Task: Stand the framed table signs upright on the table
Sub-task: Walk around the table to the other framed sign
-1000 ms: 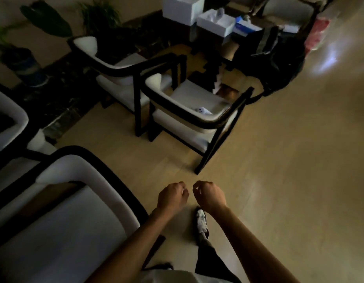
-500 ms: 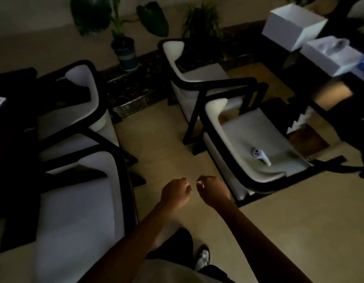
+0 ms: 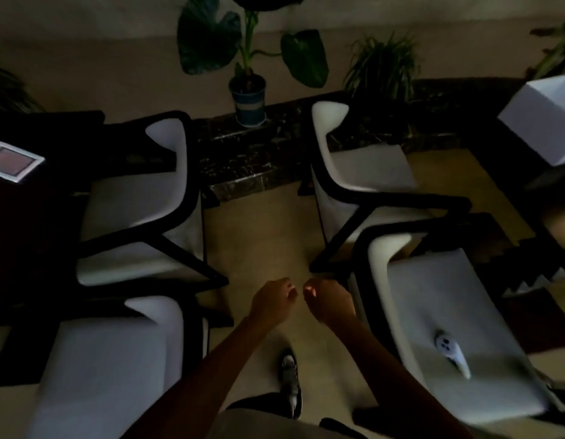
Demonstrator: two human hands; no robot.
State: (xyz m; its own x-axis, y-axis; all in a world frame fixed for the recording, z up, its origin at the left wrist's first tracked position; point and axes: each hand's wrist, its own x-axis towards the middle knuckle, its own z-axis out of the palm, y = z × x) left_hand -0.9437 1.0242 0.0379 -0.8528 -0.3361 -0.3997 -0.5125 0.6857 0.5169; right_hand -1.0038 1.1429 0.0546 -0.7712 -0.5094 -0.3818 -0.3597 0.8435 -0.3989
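A white-framed table sign with a reddish face lies flat on a dark table at the far left edge. My left hand and my right hand are held out side by side over the floor, both curled into loose fists with nothing in them. Both hands are far from the sign, to its lower right. The room is dim.
Two white-cushioned, black-framed chairs stand left, two more stand right, with a floor aisle between. A white controller lies on the near right chair. Potted plants line the wall. A white box sits at the right.
The view has swung left: the chairs on the right slid rightward, the plants and the table with the sign came into sight. Both fists stayed together in front of me.
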